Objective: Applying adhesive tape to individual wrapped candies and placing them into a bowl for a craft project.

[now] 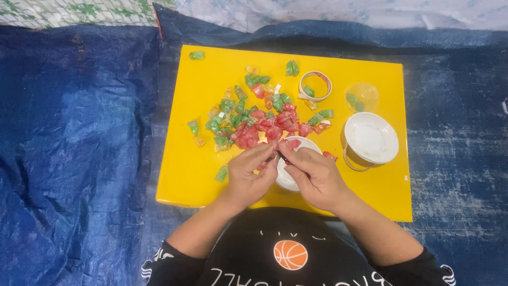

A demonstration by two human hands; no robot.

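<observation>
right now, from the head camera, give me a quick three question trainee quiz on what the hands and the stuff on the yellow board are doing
1. True or false: both hands meet over the white bowl at the near edge of the yellow board.
2. Which wrapped candies lie closest to the left hand and right hand? A) red candies B) green candies
3. What stands at the right of the board, apart from the pile?

Key:
1. True
2. A
3. A white lidded tub, with a small clear cup behind it.
</observation>
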